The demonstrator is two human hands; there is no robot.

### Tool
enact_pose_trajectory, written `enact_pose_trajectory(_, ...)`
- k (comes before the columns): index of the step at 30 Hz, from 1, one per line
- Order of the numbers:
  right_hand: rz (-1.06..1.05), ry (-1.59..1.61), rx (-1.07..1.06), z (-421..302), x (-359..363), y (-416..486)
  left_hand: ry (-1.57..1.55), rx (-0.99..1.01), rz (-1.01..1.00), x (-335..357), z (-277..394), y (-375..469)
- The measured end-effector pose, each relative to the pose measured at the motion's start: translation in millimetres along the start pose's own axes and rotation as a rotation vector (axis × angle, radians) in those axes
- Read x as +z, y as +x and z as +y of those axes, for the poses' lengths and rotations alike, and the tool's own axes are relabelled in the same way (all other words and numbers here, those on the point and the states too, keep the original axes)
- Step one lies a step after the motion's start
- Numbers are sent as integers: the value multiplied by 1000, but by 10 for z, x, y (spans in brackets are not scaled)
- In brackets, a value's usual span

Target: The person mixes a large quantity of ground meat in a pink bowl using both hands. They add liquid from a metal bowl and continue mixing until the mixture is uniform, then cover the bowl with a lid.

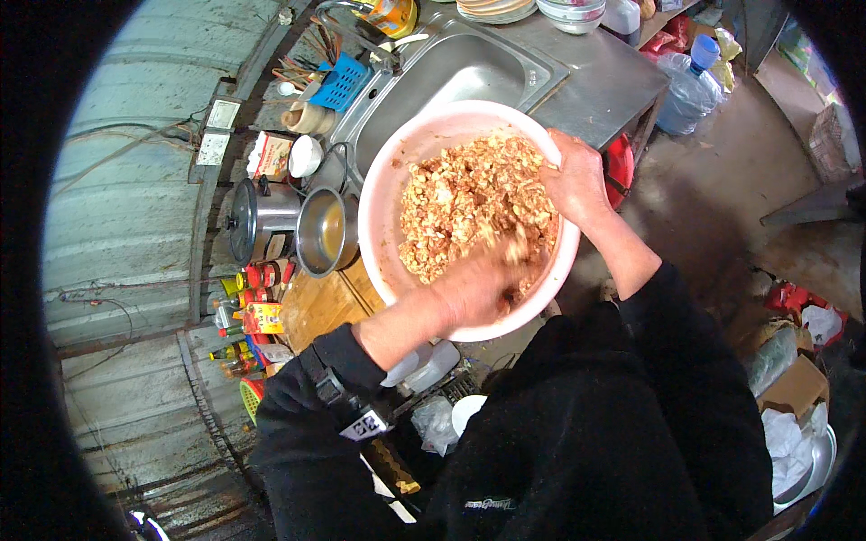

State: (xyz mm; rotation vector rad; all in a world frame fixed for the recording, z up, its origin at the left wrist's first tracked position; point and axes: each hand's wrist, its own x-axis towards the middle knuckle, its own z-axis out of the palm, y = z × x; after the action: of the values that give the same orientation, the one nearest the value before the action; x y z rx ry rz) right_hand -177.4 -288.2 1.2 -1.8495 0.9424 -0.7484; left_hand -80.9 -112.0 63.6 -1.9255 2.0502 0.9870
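A large pale plastic basin (380,216) is in front of me, partly over the near edge of the steel sink. In it lies a heap of chopped, lumpy food mixture (467,182), pale yellow pieces coated in reddish-brown seasoning. My right hand (578,177) grips the basin's right rim, thumb on the inner side. Reaching over the near left rim, my left hand (482,280) is down in the mixture. Motion blurs its fingers and some of the food beside them, so whether it grasps any food cannot be told.
A steel sink (467,64) with a faucet lies beyond the basin. To the left stand an open steel pot (328,233), a lidded pot (267,220), a wooden board (318,304) and several seasoning bottles (257,295). A large water bottle (690,95) is at the right.
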Motion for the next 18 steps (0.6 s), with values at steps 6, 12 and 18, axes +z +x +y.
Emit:
enact_pose_trajectory(6,-8,6,9,0,-15,-10,327,39,-10,187,-77,287)
enact_pose_trajectory(12,48,32,-17,48,28,-12,405,66,139,342,-343,758)
enact_pose_trajectory(18,55,13,-22,69,43,-5,215,-215,286,511,-504,1150)
